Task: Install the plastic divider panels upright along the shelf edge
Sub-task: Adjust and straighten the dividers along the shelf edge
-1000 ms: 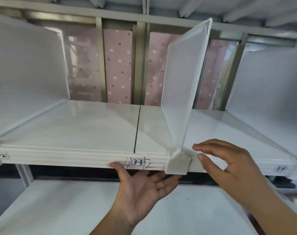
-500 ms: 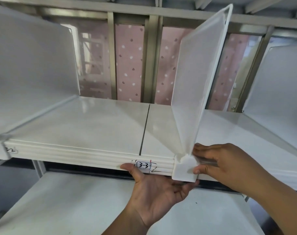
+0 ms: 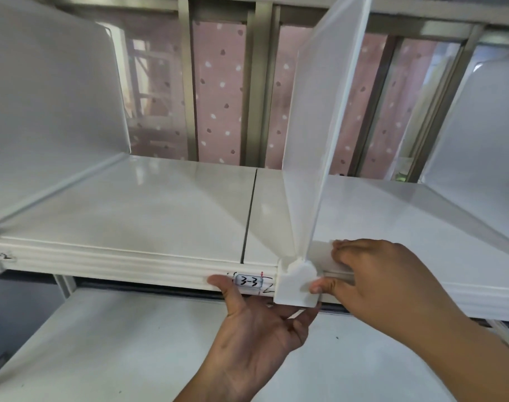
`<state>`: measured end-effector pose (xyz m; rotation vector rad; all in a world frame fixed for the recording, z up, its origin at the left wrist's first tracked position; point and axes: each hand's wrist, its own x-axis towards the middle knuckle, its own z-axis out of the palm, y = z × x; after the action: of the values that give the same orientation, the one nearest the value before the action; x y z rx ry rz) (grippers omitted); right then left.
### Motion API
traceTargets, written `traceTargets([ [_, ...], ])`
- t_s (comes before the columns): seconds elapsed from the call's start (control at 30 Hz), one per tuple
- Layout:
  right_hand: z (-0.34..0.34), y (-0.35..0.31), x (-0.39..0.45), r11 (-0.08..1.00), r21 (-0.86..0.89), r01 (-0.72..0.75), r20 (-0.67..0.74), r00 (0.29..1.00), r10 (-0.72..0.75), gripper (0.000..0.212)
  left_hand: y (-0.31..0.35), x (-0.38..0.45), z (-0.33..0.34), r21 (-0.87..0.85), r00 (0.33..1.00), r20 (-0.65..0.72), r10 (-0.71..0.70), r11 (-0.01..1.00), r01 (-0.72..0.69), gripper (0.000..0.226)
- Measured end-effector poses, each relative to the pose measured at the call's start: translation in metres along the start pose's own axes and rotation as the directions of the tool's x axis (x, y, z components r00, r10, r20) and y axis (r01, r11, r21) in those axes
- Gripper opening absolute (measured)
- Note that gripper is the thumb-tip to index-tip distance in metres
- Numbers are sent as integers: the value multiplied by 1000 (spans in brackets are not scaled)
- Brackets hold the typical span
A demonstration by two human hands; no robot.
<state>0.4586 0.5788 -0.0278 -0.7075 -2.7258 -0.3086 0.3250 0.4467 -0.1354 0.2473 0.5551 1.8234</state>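
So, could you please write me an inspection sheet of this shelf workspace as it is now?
Surface: white shelf, bare and glossy, with a dark seam across it; front edge carries a handwritten label reading 3-3.
Job's things: middle divider panel stands upright, its white foot clip over the shelf edge just right of the label; left divider and right divider also stand.
Clutter: nothing seen.
Hands: left hand palm up under the edge, thumb on the front by the label; right hand pinches the clip's right side.
Cables: nothing seen.
Surroundings: metal uprights, pink dotted backing, lower shelf below.
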Motion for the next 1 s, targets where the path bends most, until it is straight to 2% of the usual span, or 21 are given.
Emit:
traceTargets([
  [0.27, 8, -14, 1, 989, 42, -142, -67, 987, 145, 105, 9, -6, -9, 22, 999, -31, -15, 1000, 16, 125],
  [0.4, 5, -22, 2, 985, 41, -170, -67, 983, 172, 92, 12, -9, -8, 29, 998, -68, 5, 1000, -3, 124],
  [0.63, -2, -42, 4, 974, 3, -225, -57, 973, 225, 92, 16, -10, -5, 5, 964, -254, 79, 997, -81, 91],
  [0.83, 3, -52, 2, 957, 32, -289, -140, 947, 290, 101, 17, -16, 2, -13, 933, -335, 133, 989, -146, 81],
  [1.0, 11, -55, -3, 955, 128, -266, -282, 914, 292, 94, 14, -18, 6, -65, 913, -381, 147, 981, -185, 76],
])
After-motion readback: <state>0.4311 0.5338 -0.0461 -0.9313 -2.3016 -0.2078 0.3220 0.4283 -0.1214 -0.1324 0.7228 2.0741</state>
